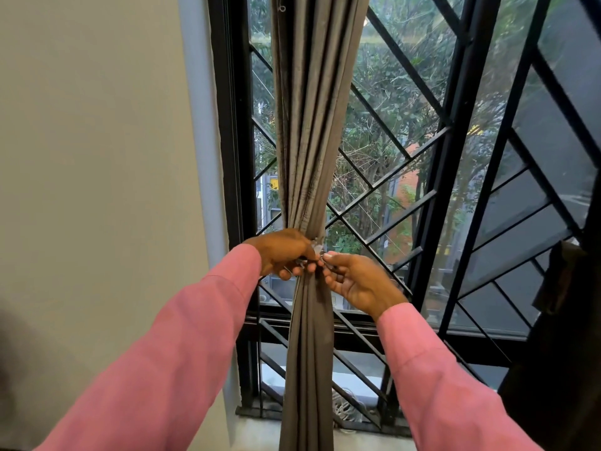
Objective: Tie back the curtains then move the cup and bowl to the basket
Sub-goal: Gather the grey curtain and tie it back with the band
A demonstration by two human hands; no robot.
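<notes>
A grey curtain hangs gathered into a narrow bundle in front of the window. At its pinched waist a small shiny tieback wraps around the cloth. My left hand grips the tieback's end from the left, fingers curled against the bundle. My right hand pinches the other end from the right, thumb and forefinger meeting the left hand's fingertips. Both arms wear pink sleeves. No cup, bowl or basket is in view.
A black-framed window with a diagonal metal grille fills the middle and right. A pale wall stands at the left. A second dark curtain hangs at the right edge. The sill runs below.
</notes>
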